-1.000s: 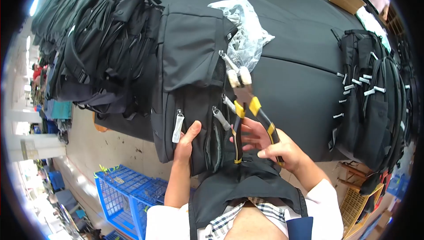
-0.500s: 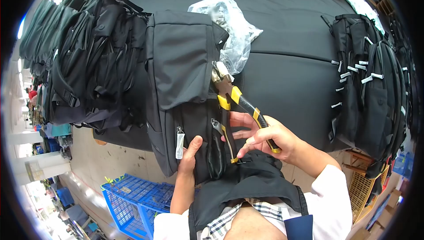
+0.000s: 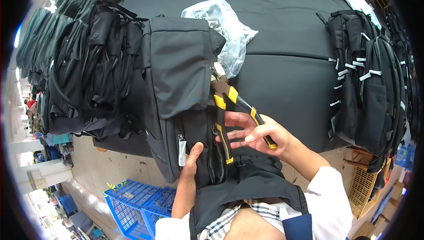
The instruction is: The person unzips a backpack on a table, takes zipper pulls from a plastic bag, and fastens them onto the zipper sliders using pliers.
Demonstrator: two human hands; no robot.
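A black backpack (image 3: 179, 67) lies at the table's edge, its front facing up. My left hand (image 3: 191, 162) grips its lower part, thumb on top near a zipper pull in a white wrapper (image 3: 182, 151). My right hand (image 3: 269, 136) holds long pliers (image 3: 222, 88) with black and yellow handles. One handle rests in the palm, and the fingers reach towards the other. The handles are spread, and the jaws point away from me at the backpack's right side, next to a small white-wrapped piece (image 3: 219, 70). What the jaws touch is unclear.
A clear plastic bag (image 3: 236, 30) with small contents lies behind the backpack. Piled black backpacks stand left (image 3: 106, 63) and right (image 3: 375, 81) on the black-covered table (image 3: 282, 85). A blue plastic crate (image 3: 128, 209) sits low on the left, a yellow one (image 3: 362, 191) low on the right.
The fingertip at the lower end of the left-side handle has come away, and my right fingers are straighter. The view has shifted slightly; my left hand stays on the backpack.
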